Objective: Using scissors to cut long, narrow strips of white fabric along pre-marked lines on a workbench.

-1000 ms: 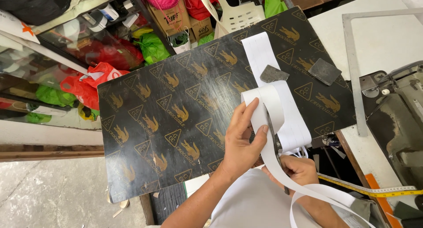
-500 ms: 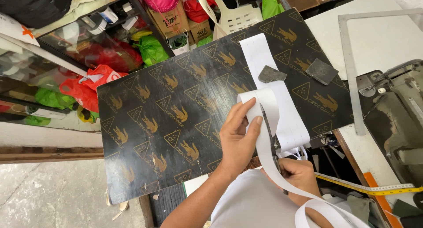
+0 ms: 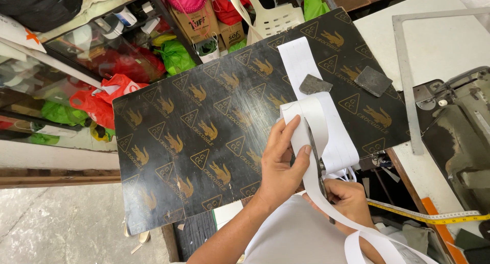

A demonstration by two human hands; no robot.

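Hands [image 3: 306,177] around white strip [image 3: 312,122]

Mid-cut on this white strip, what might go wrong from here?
1. The left hand pinches the white strip right beside the scissors in the right hand; the thumb may get nicked.
2. The strip's tail hangs loose, so the cut may wander.
3. Only two dark weights pin the laid strips, which may shift.
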